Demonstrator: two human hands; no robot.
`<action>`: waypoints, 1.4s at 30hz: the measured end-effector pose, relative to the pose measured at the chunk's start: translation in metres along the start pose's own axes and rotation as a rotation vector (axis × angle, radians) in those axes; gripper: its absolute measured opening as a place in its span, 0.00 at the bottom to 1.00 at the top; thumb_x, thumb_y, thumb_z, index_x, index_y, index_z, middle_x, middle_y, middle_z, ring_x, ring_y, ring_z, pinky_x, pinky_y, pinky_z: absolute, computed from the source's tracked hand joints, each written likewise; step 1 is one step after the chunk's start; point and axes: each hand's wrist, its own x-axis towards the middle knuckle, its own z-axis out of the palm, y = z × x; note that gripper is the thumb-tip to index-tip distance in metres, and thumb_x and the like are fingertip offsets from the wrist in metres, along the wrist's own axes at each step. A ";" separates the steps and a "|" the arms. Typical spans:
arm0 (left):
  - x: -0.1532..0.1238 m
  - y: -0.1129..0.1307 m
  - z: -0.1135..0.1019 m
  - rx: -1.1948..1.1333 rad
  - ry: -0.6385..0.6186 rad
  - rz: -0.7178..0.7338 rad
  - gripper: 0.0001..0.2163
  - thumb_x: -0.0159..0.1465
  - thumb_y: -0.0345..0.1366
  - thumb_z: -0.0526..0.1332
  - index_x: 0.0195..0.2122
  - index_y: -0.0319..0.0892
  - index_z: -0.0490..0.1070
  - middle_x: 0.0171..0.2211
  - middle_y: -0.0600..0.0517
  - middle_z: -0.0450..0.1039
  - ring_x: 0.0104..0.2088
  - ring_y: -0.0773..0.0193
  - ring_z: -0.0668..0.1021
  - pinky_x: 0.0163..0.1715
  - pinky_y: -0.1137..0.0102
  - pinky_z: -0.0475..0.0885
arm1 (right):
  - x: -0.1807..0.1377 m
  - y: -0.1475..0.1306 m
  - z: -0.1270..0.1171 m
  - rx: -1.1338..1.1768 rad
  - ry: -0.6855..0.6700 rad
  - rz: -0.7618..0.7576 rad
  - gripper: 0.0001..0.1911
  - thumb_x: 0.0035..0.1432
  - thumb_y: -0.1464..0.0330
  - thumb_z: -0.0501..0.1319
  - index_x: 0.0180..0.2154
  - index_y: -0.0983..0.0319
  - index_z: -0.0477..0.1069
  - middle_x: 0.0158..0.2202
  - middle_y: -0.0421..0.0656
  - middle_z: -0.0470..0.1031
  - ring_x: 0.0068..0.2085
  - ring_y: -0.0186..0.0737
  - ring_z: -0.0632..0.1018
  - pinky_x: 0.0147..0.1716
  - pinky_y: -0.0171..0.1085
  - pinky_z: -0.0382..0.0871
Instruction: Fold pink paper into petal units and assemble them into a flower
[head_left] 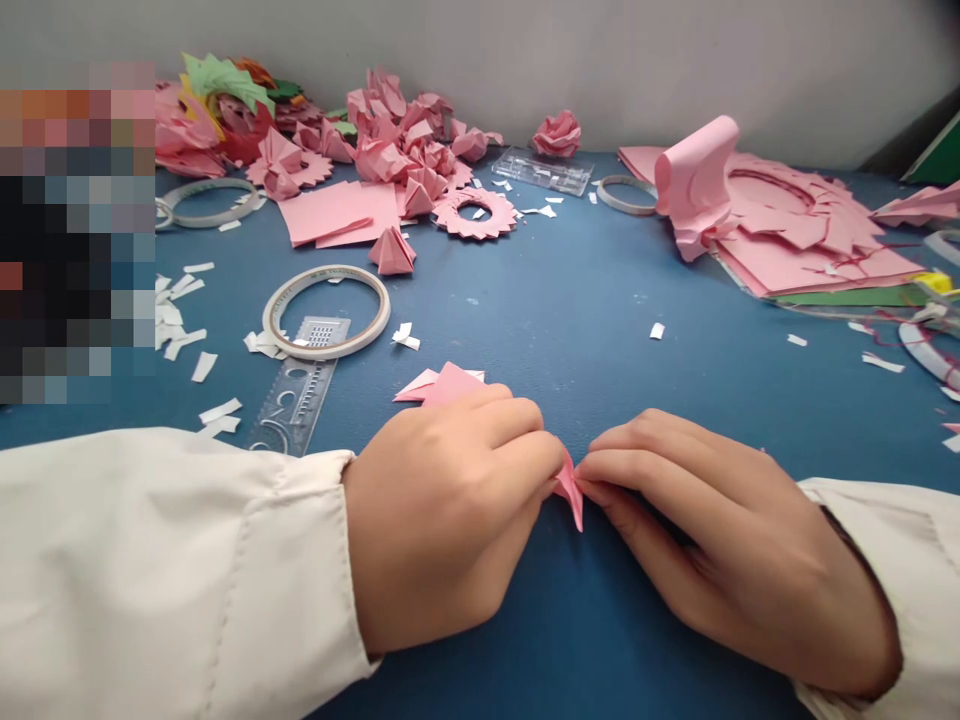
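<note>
Two hands meet at a pink fold over the table: the left hand pinches it in curled fingers, the right hand nips its edge between thumb and fingertips. More pink paper shows beyond the left knuckles; I cannot tell if it is joined. The fold looks nearly weightless, crisp at creases, easily crushed or torn; its layered part seems the safest grip, its thin tip the weakest.

Beyond the left hand, the tape roll seemingly rests on the ruler
</note>
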 end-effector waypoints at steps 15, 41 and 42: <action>0.001 -0.006 -0.005 -0.096 -0.068 0.078 0.20 0.80 0.17 0.57 0.50 0.44 0.87 0.43 0.54 0.85 0.38 0.63 0.80 0.38 0.68 0.76 | -0.019 -0.002 0.005 0.005 0.028 0.156 0.06 0.87 0.62 0.70 0.52 0.53 0.86 0.46 0.49 0.89 0.42 0.52 0.87 0.41 0.47 0.86; -0.003 -0.006 -0.001 0.016 -0.041 0.110 0.18 0.90 0.23 0.58 0.49 0.42 0.87 0.45 0.53 0.86 0.41 0.60 0.80 0.43 0.65 0.77 | -0.002 0.002 -0.002 0.024 -0.016 0.041 0.14 0.84 0.81 0.62 0.54 0.56 0.77 0.41 0.41 0.88 0.37 0.41 0.85 0.36 0.39 0.82; -0.004 -0.005 -0.002 0.036 -0.041 0.119 0.17 0.89 0.21 0.58 0.49 0.41 0.87 0.45 0.52 0.86 0.41 0.60 0.80 0.42 0.64 0.77 | -0.002 0.001 -0.002 0.021 -0.011 0.040 0.14 0.84 0.81 0.62 0.54 0.55 0.77 0.41 0.41 0.88 0.37 0.41 0.85 0.36 0.39 0.82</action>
